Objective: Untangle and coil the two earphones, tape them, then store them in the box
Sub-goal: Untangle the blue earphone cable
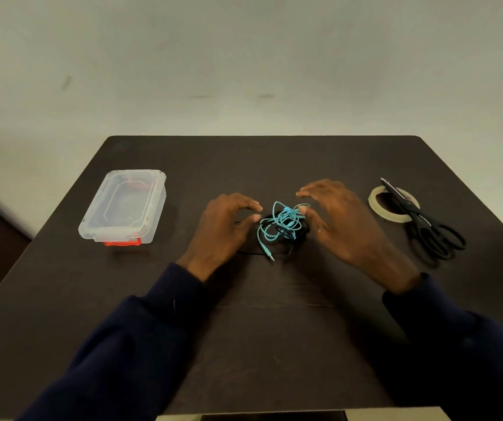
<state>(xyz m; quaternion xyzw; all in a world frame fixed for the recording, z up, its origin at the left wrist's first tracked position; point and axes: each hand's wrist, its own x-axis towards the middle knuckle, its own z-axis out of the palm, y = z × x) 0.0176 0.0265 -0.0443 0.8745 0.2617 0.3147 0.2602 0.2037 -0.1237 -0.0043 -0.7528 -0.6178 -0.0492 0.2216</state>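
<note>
Centre frame: left hand [225, 227], loosely curved, and right hand [345, 224], fingers spread, flank tangled turquoise-and-black earphone cables [283, 223], grasping nothing.

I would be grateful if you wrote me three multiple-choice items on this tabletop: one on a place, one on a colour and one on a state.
1. The scissors lie: A) on the floor; B) across the tape roll; C) on a chair.
2. The bright earphone cable in the tangle is: A) red; B) yellow; C) blue.
3. The box has its lid: A) on; B) off, beside it; C) off, under it.
Answers: 1 B, the black blades rest over the roll's ring; 2 C, its loops are plainly blue; 3 A, the clear lid sits closed on top.
</note>
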